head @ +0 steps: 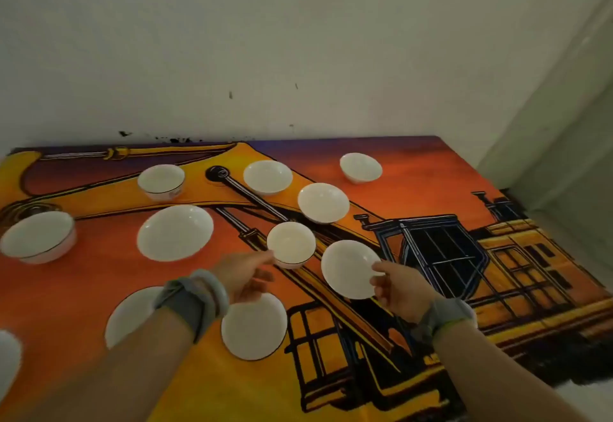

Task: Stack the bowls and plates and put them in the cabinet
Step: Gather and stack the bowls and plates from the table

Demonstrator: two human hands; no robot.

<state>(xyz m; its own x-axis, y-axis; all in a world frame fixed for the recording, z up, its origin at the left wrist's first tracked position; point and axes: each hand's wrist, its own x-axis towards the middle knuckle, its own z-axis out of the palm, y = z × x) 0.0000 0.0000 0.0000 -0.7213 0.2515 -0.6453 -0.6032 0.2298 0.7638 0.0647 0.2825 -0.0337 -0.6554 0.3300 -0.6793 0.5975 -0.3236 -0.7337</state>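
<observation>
small plate (348,269) — tilted, lifted off cloth, rigid, glossy, likely slippery and breakable; take by rim | right hand (398,292) pinching its right rim | left hand (245,275) fingers closing on rimmed bowl (291,244) — contact unclear | tablecloth (431,305) beneath

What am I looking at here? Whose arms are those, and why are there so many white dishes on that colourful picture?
There is no machine here. A person wears a camera on their head, so you see their own two arms from above. The colourful picture is a table cover painted with a yellow digger. White bowls and plates are spread out on it, waiting to be stacked and put away. The left hand is touching the rim of a small bowl. The right hand pinches the edge of a shallow plate, which looks tilted up. Each wrist wears a grey band. Behind the table is a plain white wall.
</observation>
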